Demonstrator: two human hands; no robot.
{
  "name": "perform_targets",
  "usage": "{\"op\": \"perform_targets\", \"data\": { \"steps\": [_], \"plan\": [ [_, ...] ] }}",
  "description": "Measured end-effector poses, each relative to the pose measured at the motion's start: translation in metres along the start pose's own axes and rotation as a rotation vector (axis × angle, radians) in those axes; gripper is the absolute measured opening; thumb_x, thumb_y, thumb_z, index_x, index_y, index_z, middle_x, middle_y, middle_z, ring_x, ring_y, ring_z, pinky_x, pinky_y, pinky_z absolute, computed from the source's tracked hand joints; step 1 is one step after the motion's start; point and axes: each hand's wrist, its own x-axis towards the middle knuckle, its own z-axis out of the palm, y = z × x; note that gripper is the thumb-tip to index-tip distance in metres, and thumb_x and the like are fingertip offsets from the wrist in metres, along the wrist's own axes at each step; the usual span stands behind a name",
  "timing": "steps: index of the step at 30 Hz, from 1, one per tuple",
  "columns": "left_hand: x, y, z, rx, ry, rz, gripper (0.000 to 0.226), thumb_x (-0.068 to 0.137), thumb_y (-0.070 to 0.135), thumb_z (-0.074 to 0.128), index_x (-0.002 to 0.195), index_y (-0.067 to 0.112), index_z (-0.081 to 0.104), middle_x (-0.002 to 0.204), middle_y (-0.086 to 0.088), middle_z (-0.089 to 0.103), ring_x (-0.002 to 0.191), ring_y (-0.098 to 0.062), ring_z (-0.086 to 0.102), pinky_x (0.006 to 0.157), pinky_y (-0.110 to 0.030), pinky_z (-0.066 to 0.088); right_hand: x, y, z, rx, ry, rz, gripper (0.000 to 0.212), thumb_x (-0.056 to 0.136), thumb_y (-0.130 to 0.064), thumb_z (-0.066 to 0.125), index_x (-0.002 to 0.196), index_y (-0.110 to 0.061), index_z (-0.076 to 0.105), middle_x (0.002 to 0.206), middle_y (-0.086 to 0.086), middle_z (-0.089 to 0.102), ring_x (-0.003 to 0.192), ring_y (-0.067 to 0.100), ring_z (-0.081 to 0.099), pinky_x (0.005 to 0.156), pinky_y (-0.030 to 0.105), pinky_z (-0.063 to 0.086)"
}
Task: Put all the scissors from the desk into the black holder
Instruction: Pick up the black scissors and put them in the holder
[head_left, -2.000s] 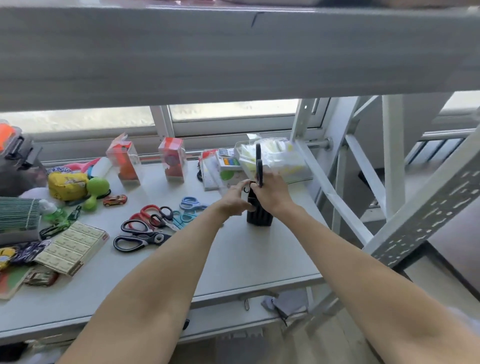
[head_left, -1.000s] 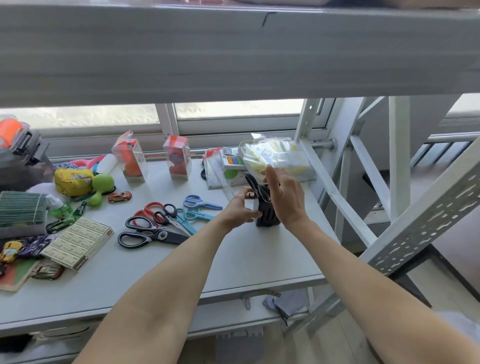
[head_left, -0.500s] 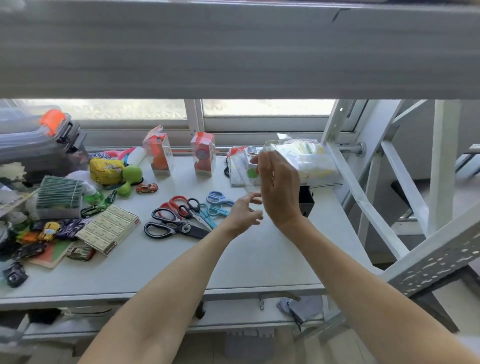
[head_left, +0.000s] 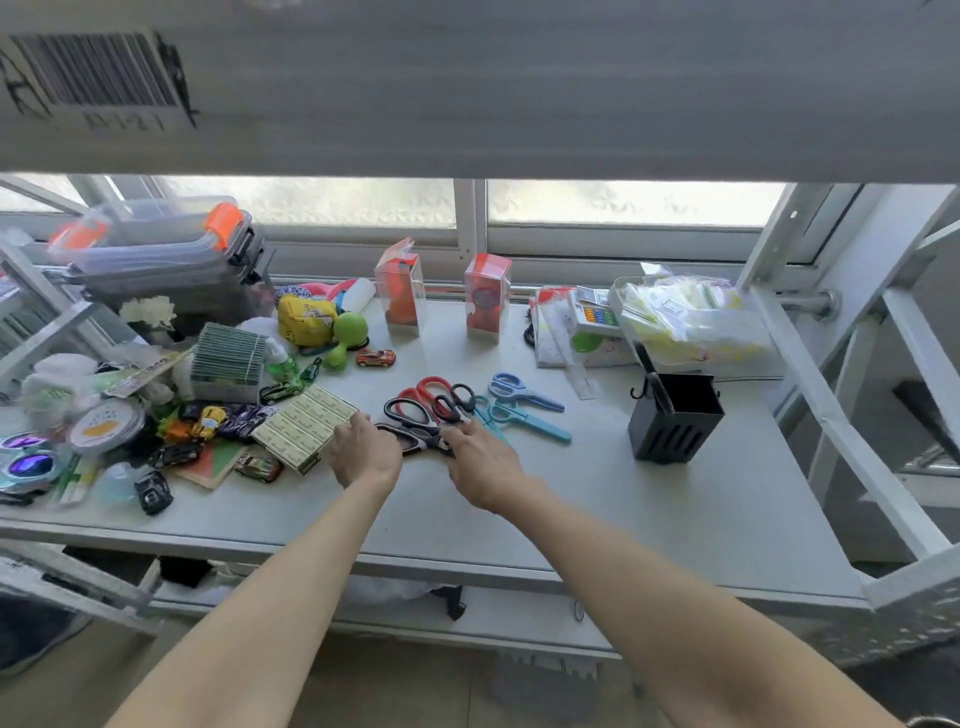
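Nearest the camera, both hands reach over the table (head_left: 623, 499) to the pile of scissors. The left hand (head_left: 363, 452) lies palm down with its fingers (head_left: 349, 425) loosely spread, resting by the handle end of the black scissors (head_left: 415, 434) and just touching a stack of small boxes (head_left: 306, 427). The right hand (head_left: 485, 462) comes in from the other side, fingers (head_left: 460, 432) curled down onto the pivot and blade part of the same pair. Neither hand has closed on anything that I can see; whether the right fingertips already pinch the blades is hidden under the hand.

These scissors look stiff and fairly heavy for their size, with hard plastic loops and smooth metal blades that would likely slip. The loops, or the pivot just behind them, seem the safest hold, with the points kept closed.

Just beyond lie the red scissors (head_left: 428, 388), overlapping another dark-handled pair, then 2 blue scissors (head_left: 524, 402) side by side, all flat on the table.

Farther right, well apart from the pile, stands the black holder (head_left: 675, 426), upright, with 1 dark pair (head_left: 649, 374) already leaning inside.
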Motion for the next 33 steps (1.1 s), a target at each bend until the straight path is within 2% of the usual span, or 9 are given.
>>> {"op": "perform_targets", "data": {
  "steps": [6, 8, 10, 13, 18, 21, 23, 27, 33],
  "plan": [
    [0.010, 0.003, -0.008, -0.189, -0.107, -0.121, 0.046, 0.094, 0.021, 0.052, 0.135, 0.002, 0.051, 0.137, -0.019, 0.056, 0.126, -0.037, 0.053, 0.097, -0.040, 0.044, -0.003, -0.003, 0.007, -0.059, 0.042, 0.064, 0.032, 0.093, -0.003, 0.043, 0.124, -0.007, 0.046, 0.127, 0.016, 0.046, 0.117, 0.035, 0.049, 0.092, 0.039, 0.041],
    [0.012, 0.002, -0.011, -0.306, -0.143, -0.168, 0.032, 0.092, 0.025, 0.054, 0.107, -0.002, 0.061, 0.107, -0.024, 0.064, 0.099, -0.037, 0.061, 0.077, -0.035, 0.045, -0.004, 0.001, 0.009, -0.038, 0.087, 0.088, 0.031, 0.091, 0.000, 0.045, 0.121, -0.008, 0.047, 0.123, 0.014, 0.048, 0.113, 0.035, 0.052, 0.088, 0.040, 0.043],
    [0.009, 0.003, -0.014, -0.466, -0.182, -0.179, 0.030, 0.094, 0.028, 0.055, 0.072, 0.008, 0.049, 0.068, -0.013, 0.045, 0.066, -0.026, 0.045, 0.062, -0.031, 0.034, -0.006, 0.004, 0.010, -0.037, 0.132, 0.100, 0.029, 0.092, -0.004, 0.050, 0.121, -0.010, 0.047, 0.118, 0.013, 0.049, 0.107, 0.036, 0.056, 0.083, 0.040, 0.045],
    [0.003, 0.012, -0.021, -0.699, -0.232, -0.117, 0.025, 0.096, 0.029, 0.055, 0.080, 0.011, 0.052, 0.062, -0.004, 0.030, 0.055, -0.019, 0.029, 0.053, -0.028, 0.026, -0.010, 0.009, 0.006, -0.045, 0.205, 0.091, 0.032, 0.093, -0.024, 0.058, 0.120, -0.011, 0.048, 0.114, 0.012, 0.051, 0.098, 0.035, 0.060, 0.071, 0.038, 0.044],
    [-0.022, 0.045, -0.041, -1.028, -0.395, 0.076, 0.041, 0.098, 0.044, 0.049, 0.090, 0.009, 0.068, 0.074, -0.012, 0.062, 0.065, -0.023, 0.058, 0.067, -0.032, 0.049, -0.024, 0.020, -0.011, -0.019, 0.373, 0.028, 0.022, 0.089, -0.022, 0.055, 0.106, -0.009, 0.051, 0.103, 0.012, 0.056, 0.083, 0.035, 0.062, 0.060, 0.035, 0.035],
    [-0.039, 0.067, -0.046, -1.084, -0.471, 0.171, 0.047, 0.103, 0.043, 0.040, 0.091, 0.008, 0.068, 0.056, 0.004, 0.051, 0.045, -0.008, 0.046, 0.046, -0.018, 0.039, -0.048, 0.037, -0.022, 0.077, 0.498, -0.035, 0.016, 0.085, -0.018, 0.055, 0.096, -0.008, 0.051, 0.089, 0.011, 0.057, 0.070, 0.034, 0.059, 0.055, 0.035, 0.035],
    [-0.048, 0.082, -0.039, -1.012, -0.499, 0.247, 0.039, 0.103, 0.037, 0.042, 0.099, 0.007, 0.068, 0.061, 0.002, 0.050, 0.047, -0.008, 0.040, 0.043, -0.016, 0.032, -0.070, 0.052, -0.027, 0.166, 0.573, -0.067, 0.013, 0.083, -0.017, 0.053, 0.092, -0.009, 0.049, 0.080, 0.007, 0.053, 0.060, 0.028, 0.053, 0.052, 0.036, 0.040],
    [-0.070, 0.111, -0.007, -0.705, -0.572, 0.369, 0.022, 0.101, 0.024, 0.051, 0.114, 0.015, 0.066, 0.096, -0.007, 0.066, 0.066, -0.012, 0.053, 0.059, -0.021, 0.047, -0.117, 0.081, -0.040, 0.432, 0.756, -0.058, 0.018, 0.087, -0.023, 0.043, 0.096, -0.010, 0.052, 0.077, 0.004, 0.058, 0.060, 0.020, 0.054, 0.057, 0.038, 0.049],
    [-0.101, 0.152, 0.043, -0.480, -0.770, 0.527, 0.055, 0.094, 0.017, 0.064, 0.146, 0.017, 0.045, 0.139, -0.009, 0.052, 0.091, -0.020, 0.064, 0.070, -0.025, 0.053, -0.143, 0.129, -0.088, 0.513, 1.003, 0.025, 0.017, 0.094, -0.018, 0.045, 0.102, -0.008, 0.056, 0.082, -0.011, 0.057, 0.073, 0.002, 0.056, 0.072, 0.014, 0.044]
  ]
}}
